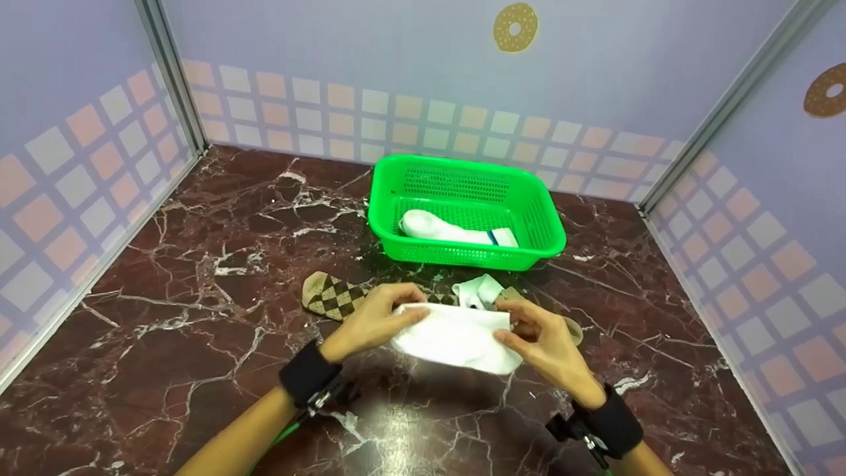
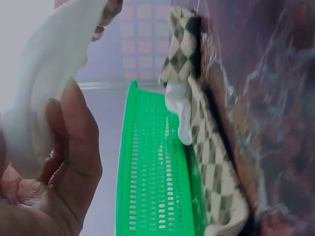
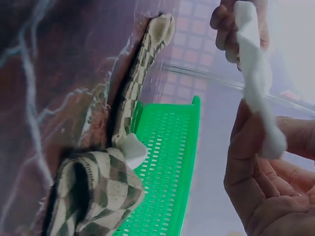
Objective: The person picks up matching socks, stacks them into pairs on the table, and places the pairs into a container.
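A white sock is stretched sideways between both hands, raised above the table. My left hand pinches its left end between thumb and fingers. At the other end, the right hand pinches it the same way. Behind the hands lies a brown-and-beige argyle sock, partly covered by the left hand. A second argyle sock lies bunched in the right wrist view, mostly hidden by the right hand in the head view. Between the two argyle socks sits a crumpled white sock.
Just beyond the socks stands a green plastic basket. Inside it lies a white sock with a dark blue stripe. The dark red marbled table is enclosed by a back wall and side walls.
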Demonstrator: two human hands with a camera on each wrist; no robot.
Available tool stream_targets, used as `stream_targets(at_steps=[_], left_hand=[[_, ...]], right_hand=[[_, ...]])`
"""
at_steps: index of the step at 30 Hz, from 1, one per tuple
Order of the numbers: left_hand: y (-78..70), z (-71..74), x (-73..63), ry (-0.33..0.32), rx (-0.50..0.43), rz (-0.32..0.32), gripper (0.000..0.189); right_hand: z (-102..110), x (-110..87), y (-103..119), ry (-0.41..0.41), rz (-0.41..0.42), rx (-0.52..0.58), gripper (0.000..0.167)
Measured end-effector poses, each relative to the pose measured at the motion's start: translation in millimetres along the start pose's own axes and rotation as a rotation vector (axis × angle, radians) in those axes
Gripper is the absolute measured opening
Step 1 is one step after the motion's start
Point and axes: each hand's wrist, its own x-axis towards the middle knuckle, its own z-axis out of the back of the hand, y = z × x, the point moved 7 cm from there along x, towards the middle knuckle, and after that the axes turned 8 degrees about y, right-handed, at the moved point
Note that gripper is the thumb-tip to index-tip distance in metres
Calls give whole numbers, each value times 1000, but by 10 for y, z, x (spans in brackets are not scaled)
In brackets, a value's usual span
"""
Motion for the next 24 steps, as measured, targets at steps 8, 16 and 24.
stream_targets(at_steps=[8,16,24], left_hand=[[60,-202,-265,109,-123,27,18],[131,-373,-434,134,-88,162,17],[164,-514,-490,130,160,184,9]], right_hand=[[-91,-183,-252,80,-133,-55,30],[-168,-353,-539,199,-197,-80,35],[-263,-484,-648,283,-238,-146,36]])
